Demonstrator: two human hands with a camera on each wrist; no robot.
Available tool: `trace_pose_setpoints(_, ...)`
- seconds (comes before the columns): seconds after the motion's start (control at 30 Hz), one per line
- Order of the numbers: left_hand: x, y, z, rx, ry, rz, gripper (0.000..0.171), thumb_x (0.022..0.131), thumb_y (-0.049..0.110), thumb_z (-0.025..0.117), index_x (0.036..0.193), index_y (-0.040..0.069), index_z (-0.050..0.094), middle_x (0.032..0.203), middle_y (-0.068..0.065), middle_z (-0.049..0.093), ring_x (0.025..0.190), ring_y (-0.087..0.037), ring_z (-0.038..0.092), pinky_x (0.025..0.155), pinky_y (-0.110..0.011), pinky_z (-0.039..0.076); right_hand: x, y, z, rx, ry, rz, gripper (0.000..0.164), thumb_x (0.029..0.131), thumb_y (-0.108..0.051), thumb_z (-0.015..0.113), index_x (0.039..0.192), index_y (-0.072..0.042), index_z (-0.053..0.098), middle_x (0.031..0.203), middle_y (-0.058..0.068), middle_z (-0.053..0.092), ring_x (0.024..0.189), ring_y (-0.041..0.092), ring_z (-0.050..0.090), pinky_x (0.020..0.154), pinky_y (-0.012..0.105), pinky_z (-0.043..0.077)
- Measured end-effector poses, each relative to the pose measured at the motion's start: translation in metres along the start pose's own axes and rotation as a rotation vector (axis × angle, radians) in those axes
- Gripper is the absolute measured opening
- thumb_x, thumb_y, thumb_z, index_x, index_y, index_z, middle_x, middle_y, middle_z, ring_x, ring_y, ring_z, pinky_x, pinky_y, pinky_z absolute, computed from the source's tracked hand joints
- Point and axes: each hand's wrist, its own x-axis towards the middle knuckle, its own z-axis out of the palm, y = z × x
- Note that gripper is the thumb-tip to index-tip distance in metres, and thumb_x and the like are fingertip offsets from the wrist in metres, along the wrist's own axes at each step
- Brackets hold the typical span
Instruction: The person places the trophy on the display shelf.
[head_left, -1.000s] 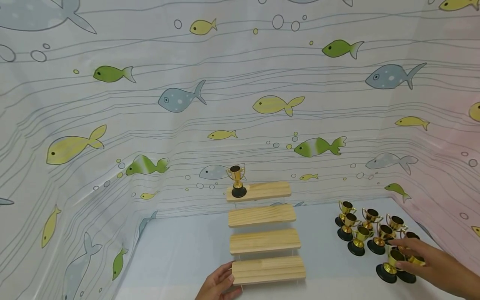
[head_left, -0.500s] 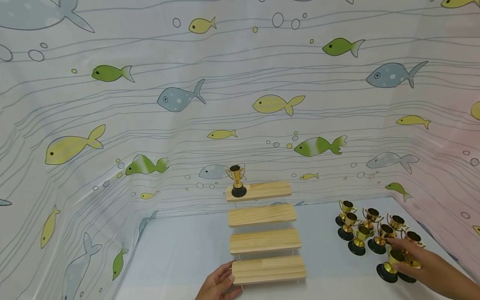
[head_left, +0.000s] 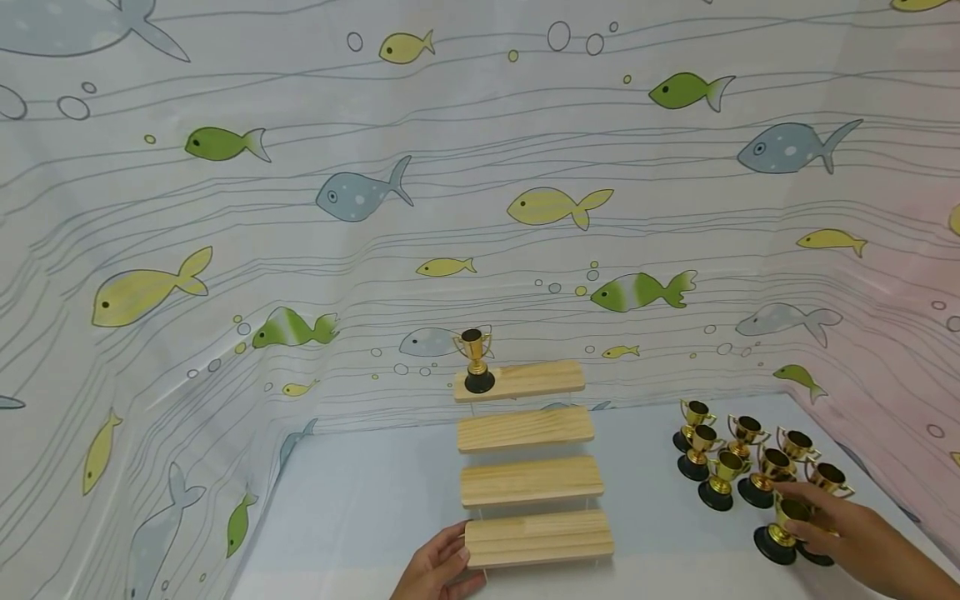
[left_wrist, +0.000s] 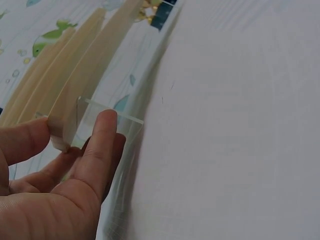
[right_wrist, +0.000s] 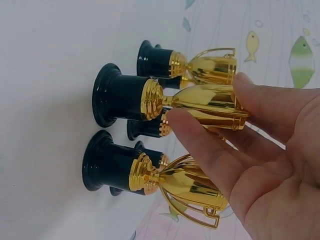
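My left hand (head_left: 437, 567) grips the left end of the lowest wooden board (head_left: 540, 540) of a stepped display stand. In the left wrist view, the thumb lies against the board's end and the fingers reach the clear support (left_wrist: 127, 118) beneath. At the right, my right hand (head_left: 851, 533) has thumb and fingers around the gold bowl of a small trophy cup (right_wrist: 207, 100). Its black base (head_left: 775, 547) appears to stand on the table. Just beside it is another trophy (right_wrist: 187, 182), partly hidden by the hand in the head view.
Several more gold trophies (head_left: 724, 479) with black bases stand close together behind the right hand. A single trophy (head_left: 477, 367) stands on the left end of the top board (head_left: 536, 381). Fish-printed cloth (head_left: 480, 167) rises behind and at both sides of the pale table (head_left: 360, 500).
The right hand has closed in slightly around the trophy's bowl. The left hand keeps its place on the lowest board, and the trophies stay where they were.
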Motion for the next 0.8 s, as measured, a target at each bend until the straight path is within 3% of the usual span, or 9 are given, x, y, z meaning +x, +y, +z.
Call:
trace_pose_setpoints(0.1, -0.0001, 0.0001, 0.0000, 0.004, 0.001, 0.002, 0.072, 0.095, 0.024, 0.054, 0.145, -0.008, 0.013, 0.143, -0.029, 0.028, 0.118, -0.023, 0.053, 0.099, -0.043, 0.048, 0.0008, 0.0004, 0.0001, -0.010, -0.010, 0.018, 0.067, 0.087, -0.040, 0.060, 0.134, 0.003, 0.039, 0.127, 0.038, 0.045, 0.095, 0.041, 0.060, 0.066, 0.049, 0.057)
trace_pose_setpoints(0.37, 0.0005, 0.0000, -0.0002, -0.003, 0.004, 0.009, 0.070, 0.095, 0.023, 0.054, 0.145, -0.007, 0.015, 0.131, -0.013, 0.049, 0.114, -0.022, 0.057, 0.097, -0.043, 0.049, 0.0012, 0.0032, 0.0014, 0.009, -0.035, 0.026, 0.070, 0.086, -0.041, 0.061, 0.136, 0.002, 0.037, 0.129, 0.039, 0.042, 0.097, 0.042, 0.059, 0.066, 0.048, 0.056)
trace_pose_setpoints(0.5, -0.0001, 0.0005, 0.0000, 0.009, 0.006, 0.006, 0.072, 0.095, 0.023, 0.054, 0.145, -0.008, 0.013, 0.135, -0.020, 0.043, 0.115, -0.023, 0.056, 0.097, -0.043, 0.049, 0.0000, 0.0034, 0.0009, 0.010, -0.035, 0.009, 0.069, 0.086, -0.039, 0.061, 0.136, 0.001, 0.037, 0.130, 0.038, 0.041, 0.098, 0.042, 0.059, 0.067, 0.049, 0.057)
trace_pose_setpoints(0.63, -0.0010, 0.0010, 0.0000, 0.017, 0.010, -0.002, 0.071, 0.095, 0.024, 0.054, 0.145, -0.007, 0.014, 0.143, -0.032, 0.026, 0.124, -0.032, 0.047, 0.098, -0.043, 0.048, -0.0010, 0.0026, -0.0011, -0.008, -0.025, -0.033, 0.064, 0.087, -0.033, 0.062, 0.136, 0.001, 0.038, 0.127, 0.037, 0.045, 0.096, 0.038, 0.060, 0.066, 0.048, 0.057)
trace_pose_setpoints(0.8, -0.0006, 0.0007, -0.0005, 0.009, 0.009, -0.002, 0.071, 0.095, 0.024, 0.054, 0.145, -0.007, 0.014, 0.144, -0.032, 0.024, 0.128, -0.035, 0.043, 0.099, -0.043, 0.048, -0.0013, 0.0028, -0.0039, 0.002, -0.049, -0.040, 0.066, 0.086, -0.034, 0.063, 0.138, -0.002, 0.038, 0.129, 0.035, 0.045, 0.100, 0.040, 0.059, 0.066, 0.046, 0.056)
